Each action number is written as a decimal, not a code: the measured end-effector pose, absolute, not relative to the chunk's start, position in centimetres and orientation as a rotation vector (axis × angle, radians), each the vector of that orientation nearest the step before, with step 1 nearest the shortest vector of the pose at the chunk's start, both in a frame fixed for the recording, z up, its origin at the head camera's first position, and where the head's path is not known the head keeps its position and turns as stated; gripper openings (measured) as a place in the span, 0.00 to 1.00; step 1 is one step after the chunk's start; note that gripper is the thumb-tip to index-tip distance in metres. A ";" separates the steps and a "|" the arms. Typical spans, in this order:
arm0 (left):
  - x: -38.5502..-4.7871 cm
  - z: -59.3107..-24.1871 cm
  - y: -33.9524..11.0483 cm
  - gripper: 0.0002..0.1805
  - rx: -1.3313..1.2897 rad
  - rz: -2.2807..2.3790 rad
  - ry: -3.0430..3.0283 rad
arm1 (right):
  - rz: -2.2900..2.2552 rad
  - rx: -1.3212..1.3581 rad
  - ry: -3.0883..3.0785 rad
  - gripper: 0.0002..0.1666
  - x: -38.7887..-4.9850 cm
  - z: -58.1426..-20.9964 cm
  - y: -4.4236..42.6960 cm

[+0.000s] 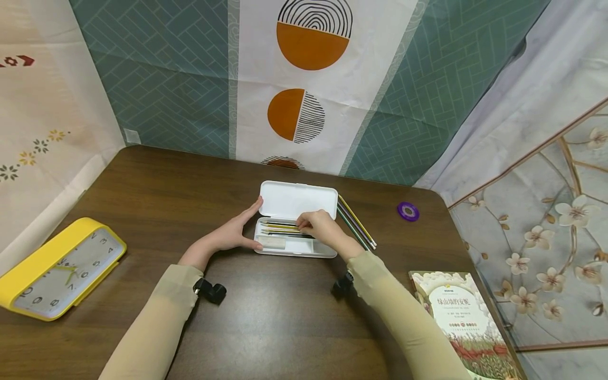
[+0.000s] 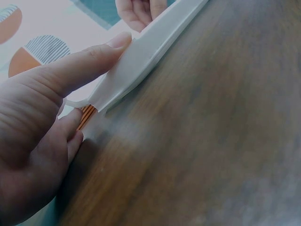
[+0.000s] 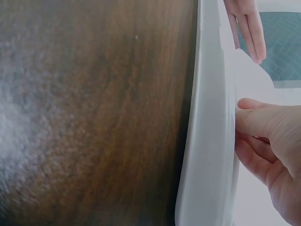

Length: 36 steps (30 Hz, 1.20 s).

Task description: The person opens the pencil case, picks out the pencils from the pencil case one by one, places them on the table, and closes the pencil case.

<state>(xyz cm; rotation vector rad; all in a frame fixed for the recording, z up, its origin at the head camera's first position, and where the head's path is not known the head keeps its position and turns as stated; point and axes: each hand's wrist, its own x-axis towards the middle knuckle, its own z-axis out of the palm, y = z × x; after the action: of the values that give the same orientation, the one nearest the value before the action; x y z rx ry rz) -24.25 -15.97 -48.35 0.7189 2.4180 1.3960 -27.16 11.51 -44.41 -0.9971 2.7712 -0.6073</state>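
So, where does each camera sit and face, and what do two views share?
Head: worn there, facing forward and down at table, pencil case, left hand, right hand and both sleeves.
Left wrist: worn there, facing the pencil case's near wall; left hand close, right hand beyond.
Right wrist: worn there, facing the same wall; right hand close, left hand beyond.
Both wrist views share that wall.

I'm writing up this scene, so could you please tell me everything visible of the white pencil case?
The pencil case is a shallow, rounded-corner white box, smooth and apparently plastic, lying open on the brown table. Its plain lid is folded back on the far side. The tray holds pencils toward the back and a pale block at front left. The thumb of the left hand touches its left end; the right hand reaches in, fingertips at the pencils.
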 end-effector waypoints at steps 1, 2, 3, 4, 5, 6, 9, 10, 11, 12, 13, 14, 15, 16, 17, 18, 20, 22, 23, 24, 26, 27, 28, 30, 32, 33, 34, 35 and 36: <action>-24.3 -48.3 -16.0 0.68 0.719 1.398 2.418 | -0.604 -0.999 2.773 0.06 -27.2 -44.4 11.5; -24.2 -48.3 -16.0 0.68 0.718 1.399 2.418 | -0.599 -1.000 2.774 0.06 -27.2 -44.4 11.5; -24.3 -48.3 -16.0 0.68 0.721 1.398 2.419 | -0.595 -1.001 2.774 0.06 -27.2 -44.4 11.5; -24.3 -48.3 -16.0 0.68 0.718 1.401 2.417 | -0.594 -1.001 2.772 0.06 -27.1 -44.4 11.5; -24.3 -48.3 -16.0 0.68 0.724 1.400 2.417 | -0.595 -0.999 2.769 0.06 -27.1 -44.4 11.5; -24.3 -48.3 -15.9 0.68 0.726 1.402 2.416 | -0.593 -0.999 2.767 0.06 -27.1 -44.4 11.5; -24.3 -48.4 -16.0 0.68 0.729 1.406 2.412 | -0.593 -0.997 2.758 0.06 -27.1 -44.4 11.5; -24.3 -48.4 -16.0 0.68 0.727 1.408 2.412 | -0.595 -0.996 2.756 0.06 -27.1 -44.4 11.5; -24.3 -48.4 -16.0 0.68 0.731 1.407 2.412 | -0.597 -0.998 2.755 0.06 -27.2 -44.4 11.5; -24.2 -48.4 -16.0 0.68 0.725 1.408 2.412 | -0.597 -0.999 2.756 0.06 -27.2 -44.4 11.5; -24.2 -48.4 -16.0 0.68 0.725 1.407 2.413 | -0.601 -1.000 2.756 0.06 -27.2 -44.4 11.5; -24.2 -48.4 -16.0 0.68 0.724 1.405 2.414 | -0.605 -1.001 2.759 0.06 -27.2 -44.4 11.5; -24.2 -48.4 -16.0 0.68 0.721 1.404 2.414 | -0.609 -0.999 2.762 0.06 -27.2 -44.4 11.5; -24.3 -48.4 -16.0 0.68 0.721 1.403 2.413 | -0.614 -0.994 2.766 0.06 -27.1 -44.4 11.5; -24.3 -48.4 -16.0 0.68 0.716 1.402 2.411 | -0.617 -0.989 2.769 0.06 -27.1 -44.5 11.5; -24.3 -48.4 -16.0 0.68 0.713 1.402 2.410 | -0.619 -0.983 2.772 0.06 -27.1 -44.5 11.5; -24.3 -48.5 -16.0 0.68 0.711 1.401 2.407 | -0.622 -0.978 2.775 0.06 -27.1 -44.6 11.5; -24.3 -48.4 -16.0 0.68 0.711 1.403 2.404 | -0.616 -0.981 2.776 0.05 -27.2 -44.7 11.5; -24.3 -48.4 -16.0 0.68 0.711 1.404 2.404 | -0.611 -0.987 2.776 0.05 -27.2 -44.7 11.5; -24.3 -48.4 -16.0 0.68 0.711 1.405 2.403 | -0.607 -0.993 2.777 0.05 -27.3 -44.7 11.5; -24.3 -48.4 -16.0 0.68 0.710 1.409 2.401 | -0.600 -1.003 2.778 0.05 -27.3 -44.8 11.5; -24.3 -48.4 -16.0 0.68 0.709 1.409 2.402 | -0.595 -1.006 2.778 0.05 -27.3 -44.8 11.5; -24.3 -48.4 -15.9 0.68 0.711 1.408 2.403 | -0.588 -1.010 2.778 0.05 -27.3 -44.8 11.4; -24.3 -48.4 -15.9 0.68 0.712 1.407 2.403 | -0.575 -1.012 2.779 0.06 -27.4 -44.8 11.4; -24.3 -48.4 -15.9 0.68 0.715 1.405 2.402 | -0.559 -1.012 2.783 0.06 -27.3 -44.9 11.3; -24.3 -48.4 -15.9 0.68 0.717 1.405 2.402 | -0.553 -1.010 2.785 0.06 -27.3 -44.9 11.3; -24.4 -48.5 -15.9 0.68 0.719 1.404 2.402 | -0.547 -1.008 2.790 0.06 -27.3 -44.9 11.3; -24.4 -48.5 -15.9 0.68 0.720 1.404 2.402 | -0.547 -1.003 2.793 0.06 -27.2 -44.9 11.3; -24.4 -48.5 -15.9 0.68 0.723 1.403 2.403 | -0.546 -1.001 2.799 0.06 -27.2 -44.9 11.3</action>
<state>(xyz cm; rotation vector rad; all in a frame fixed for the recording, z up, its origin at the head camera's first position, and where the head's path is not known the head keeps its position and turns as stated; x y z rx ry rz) -24.40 -15.94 -48.51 0.7226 2.4031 1.4029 -27.20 11.29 -44.86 -1.0014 2.7988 -0.5458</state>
